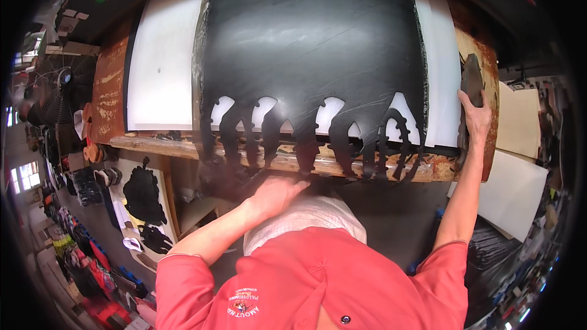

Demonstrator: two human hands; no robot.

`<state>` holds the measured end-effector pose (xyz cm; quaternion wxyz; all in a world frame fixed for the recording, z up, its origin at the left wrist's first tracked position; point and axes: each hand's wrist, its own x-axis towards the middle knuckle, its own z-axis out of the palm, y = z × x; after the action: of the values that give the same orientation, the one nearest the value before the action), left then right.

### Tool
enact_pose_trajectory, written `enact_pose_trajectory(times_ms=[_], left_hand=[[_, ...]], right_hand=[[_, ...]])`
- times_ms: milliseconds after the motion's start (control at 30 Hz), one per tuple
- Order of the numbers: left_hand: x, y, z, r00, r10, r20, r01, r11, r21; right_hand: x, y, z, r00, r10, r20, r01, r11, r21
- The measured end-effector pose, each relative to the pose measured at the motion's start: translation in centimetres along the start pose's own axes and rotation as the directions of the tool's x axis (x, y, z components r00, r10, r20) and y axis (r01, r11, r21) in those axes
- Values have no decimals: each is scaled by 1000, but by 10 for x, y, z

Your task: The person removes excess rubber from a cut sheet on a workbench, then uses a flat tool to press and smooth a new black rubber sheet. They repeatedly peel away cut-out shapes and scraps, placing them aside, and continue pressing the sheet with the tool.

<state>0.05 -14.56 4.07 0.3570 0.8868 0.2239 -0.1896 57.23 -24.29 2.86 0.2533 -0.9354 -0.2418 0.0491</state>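
Observation:
A large black sheet (312, 43), smooth and slightly shiny, lies over the bench in front of me. Its near part is cut through with long, curved openings, leaving notched strips that hang over the bench's front edge. My left hand (278, 195) is at this hanging edge, in front of my waist, with fingers drawn together; what they hold, if anything, is hidden. At the bench's right side, my right hand (477, 113) grips the near end of a long, dark block (472, 76) with a rounded tip, standing beside the white board.
White boards (165, 61) lie under the sheet, showing on both sides. The wooden bench edge (159, 146) runs across in front of me. A fan (58, 91) stands at the left, above black scraps (143, 195). Pale panels (510, 192) lean at the right.

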Motion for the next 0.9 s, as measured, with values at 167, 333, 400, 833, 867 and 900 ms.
enact_pose_trajectory(times_ms=[167, 333, 400, 833, 867, 900], left_hand=[[-25, 7, -13, 999, 49, -18, -52, 976, -210], [-92, -22, -124, 945, 188, 268, 4, 812, -584], [-102, -47, -164, 995, -95, 1, 67, 690, -721], [42, -170, -210, 387, -530, -754, -94, 791, -604], [43, -168, -211, 345, -501, -794, -145, 807, -572], [42, -166, -213, 375, -534, -758, -122, 782, -611]], right_hand=[[-17, -19, -21, 996, -87, 14, 88, 995, -42], [-68, -92, -52, 922, -382, 59, 387, 909, -154], [-87, -138, -60, 806, -583, 99, 592, 791, -156], [-129, -323, 51, 382, -859, 341, 906, 421, 44], [-149, -326, 60, 662, -665, 345, 657, 737, 160], [-171, -330, 68, 869, -288, 402, 215, 952, 218]])
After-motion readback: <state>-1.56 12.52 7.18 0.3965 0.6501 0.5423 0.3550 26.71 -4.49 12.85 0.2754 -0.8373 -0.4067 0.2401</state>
